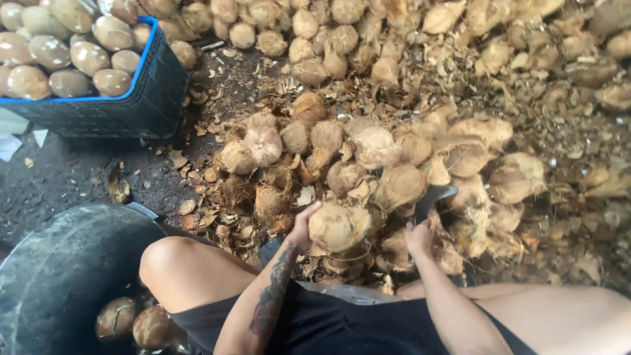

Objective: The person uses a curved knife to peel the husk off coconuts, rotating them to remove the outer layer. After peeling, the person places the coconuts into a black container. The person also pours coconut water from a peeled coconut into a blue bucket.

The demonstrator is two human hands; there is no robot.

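Head camera looks straight down at a seated person's bare knees and two forearms, with the work at about six o'clock of centre. Left hand (301, 227) is cupped around the side of a husked brown coconut (338, 225), fingers curled onto it and steadying it in front of the knees. Right hand (419, 238) is closed around the handle of a dark chopping blade (430, 197), whose flat head points toward one o'clock, just beside the coconut. As for progress, I judge the job to be somewhere in the middle: a blue plastic crate (141, 85) at ten o'clock is heaped with smooth, cleaned nuts, and two more cleaned nuts (135, 322) lie in a big black tub (59, 276) at eight o'clock, while a large pile of fibrous coconuts (368, 151) spreads from twelve to three o'clock, untouched so far. The one in hand carries patches of fibre, so its trimming looks unfinished. Underfoot is dark, damp-looking ground (66, 177), bare near nine o'clock and elsewhere buried under husk scraps (217, 197) and shell chips. No walls or furniture show; whether this is indoors or an open yard cannot be told.
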